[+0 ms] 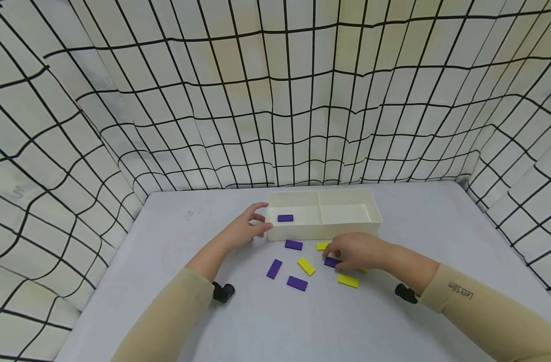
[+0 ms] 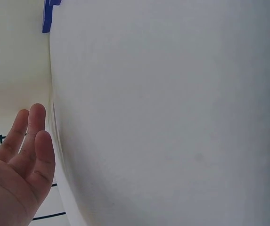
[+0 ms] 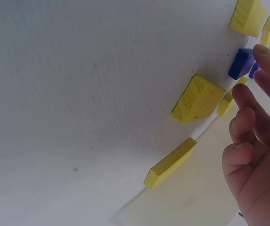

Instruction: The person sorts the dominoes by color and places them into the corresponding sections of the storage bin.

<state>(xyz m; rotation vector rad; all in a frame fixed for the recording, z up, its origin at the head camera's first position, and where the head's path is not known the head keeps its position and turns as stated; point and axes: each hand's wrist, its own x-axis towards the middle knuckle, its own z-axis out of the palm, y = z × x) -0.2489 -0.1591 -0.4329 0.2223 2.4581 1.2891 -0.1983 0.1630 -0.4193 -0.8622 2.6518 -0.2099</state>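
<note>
My left hand (image 1: pixel 248 227) is at the left end of a white two-compartment box (image 1: pixel 322 232), with the index finger near its back corner and the thumb at its front corner. In the left wrist view the fingers (image 2: pixel 37 117) of that hand are loosely extended beside the box wall. In front of the box, my right hand (image 1: pixel 359 251) pinches a purple block (image 1: pixel 331 262) between thumb and index finger, low over the table. Its other fingers (image 3: pixel 244 123) are bent loosely. One purple block (image 1: pixel 285 218) lies in the left compartment.
Purple blocks (image 1: pixel 297 283) and yellow blocks (image 1: pixel 348 281) are scattered on the white table (image 1: pixel 266 327) before the box, some partly under my right hand. Black netting (image 1: pixel 293 95) over white walls rises behind the table and at both sides.
</note>
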